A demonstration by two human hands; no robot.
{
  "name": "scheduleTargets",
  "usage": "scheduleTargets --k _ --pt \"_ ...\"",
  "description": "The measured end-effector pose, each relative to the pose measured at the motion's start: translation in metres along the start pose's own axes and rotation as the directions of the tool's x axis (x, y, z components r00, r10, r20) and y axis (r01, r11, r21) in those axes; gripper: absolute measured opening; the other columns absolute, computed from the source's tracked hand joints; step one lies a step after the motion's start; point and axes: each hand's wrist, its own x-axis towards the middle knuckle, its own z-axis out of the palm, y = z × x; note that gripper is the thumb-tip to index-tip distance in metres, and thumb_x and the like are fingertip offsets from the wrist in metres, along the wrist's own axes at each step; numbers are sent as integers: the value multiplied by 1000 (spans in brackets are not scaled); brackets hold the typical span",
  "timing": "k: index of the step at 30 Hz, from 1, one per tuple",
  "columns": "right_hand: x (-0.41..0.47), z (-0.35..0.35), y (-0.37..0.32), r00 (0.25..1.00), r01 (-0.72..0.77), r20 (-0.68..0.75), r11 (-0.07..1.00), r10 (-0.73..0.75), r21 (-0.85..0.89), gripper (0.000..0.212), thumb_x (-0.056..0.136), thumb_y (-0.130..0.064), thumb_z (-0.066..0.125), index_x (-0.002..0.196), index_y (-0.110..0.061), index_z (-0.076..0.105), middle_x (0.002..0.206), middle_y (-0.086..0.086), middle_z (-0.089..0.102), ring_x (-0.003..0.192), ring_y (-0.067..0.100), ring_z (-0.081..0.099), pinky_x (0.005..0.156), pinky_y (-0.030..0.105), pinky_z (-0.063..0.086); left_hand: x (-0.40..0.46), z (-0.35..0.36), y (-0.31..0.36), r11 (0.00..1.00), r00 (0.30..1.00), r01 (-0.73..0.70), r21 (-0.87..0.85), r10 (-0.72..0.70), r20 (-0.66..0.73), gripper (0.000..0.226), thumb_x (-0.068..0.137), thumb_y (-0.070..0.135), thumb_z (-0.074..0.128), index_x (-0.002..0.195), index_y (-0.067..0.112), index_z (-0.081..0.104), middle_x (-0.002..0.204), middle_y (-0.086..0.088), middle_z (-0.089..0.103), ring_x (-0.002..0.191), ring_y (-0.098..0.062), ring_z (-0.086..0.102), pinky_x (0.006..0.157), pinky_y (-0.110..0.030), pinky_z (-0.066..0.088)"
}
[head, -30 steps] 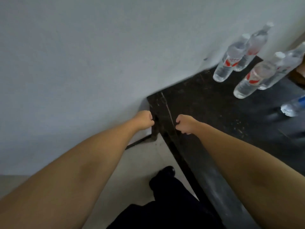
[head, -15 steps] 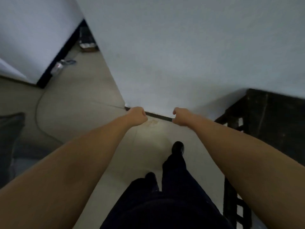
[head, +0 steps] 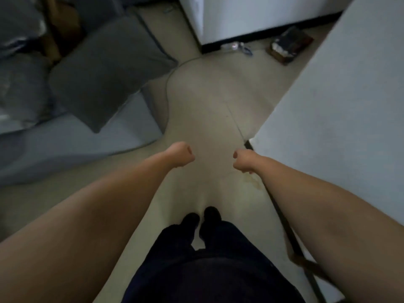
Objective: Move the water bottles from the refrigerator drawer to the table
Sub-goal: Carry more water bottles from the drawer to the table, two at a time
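My left hand [head: 180, 155] and my right hand [head: 243, 160] are both held out over the beige floor [head: 209, 119], fingers curled into loose fists with nothing in them. No water bottle, table or refrigerator drawer shows in the head view. A white appliance-like body [head: 251, 16] stands at the top, across the floor; whether it is the refrigerator I cannot tell.
A white wall [head: 341, 110] runs along the right with a dark strip at its foot. A grey sofa with a grey cushion [head: 105, 68] fills the left. A cable [head: 168, 92] lies on the floor, and small clutter [head: 288, 47] sits near the white body. My dark trousers and shoes [head: 201, 221] are below.
The view has swung left, away from the black table and its bottles, past the white wall, to the floor, sofa and white body. Both fists stayed closed and held out.
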Motion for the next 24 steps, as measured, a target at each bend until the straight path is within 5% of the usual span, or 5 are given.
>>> scheduleTargets --k 7,12,16,19,24 --pt "19 -7 -91 950 313 80 902 -303 -297 40 93 -7 43 131 2 49 119 23 62 86 28 56 72 35 48 -50 12 -75 904 938 242 -353 -312 -154 14 90 16 54 100 9 62 95 -17 67 82 -27 63 66 -28 50" --pt "11 19 -166 864 495 162 748 -476 -442 47 95 -21 50 139 -5 42 138 17 49 121 32 52 94 35 45 -99 29 -124 787 843 314 -532 -488 -225 7 90 13 54 84 13 56 84 -14 56 78 -22 55 68 -25 42" --pt "-9 58 -235 766 618 259 563 -588 -549 50 95 -24 51 140 -4 41 143 17 46 130 33 46 103 33 42 -147 45 -172 646 732 354 -676 -642 -230 16 91 11 53 105 6 60 90 -18 58 88 -26 60 71 -25 42" --pt "-34 89 -287 689 683 328 427 -647 -593 48 95 -22 49 139 -5 44 141 16 49 127 33 49 101 33 45 -186 59 -211 511 634 358 -781 -747 -199 33 91 13 54 122 1 56 113 -22 63 110 -32 61 84 -31 49" --pt "-87 162 -376 553 757 469 179 -689 -628 46 98 -17 43 142 -4 42 145 16 45 130 30 47 100 29 41 -256 90 -289 347 494 332 -877 -856 -151 30 90 16 55 117 3 58 106 -18 64 107 -32 62 75 -30 45"
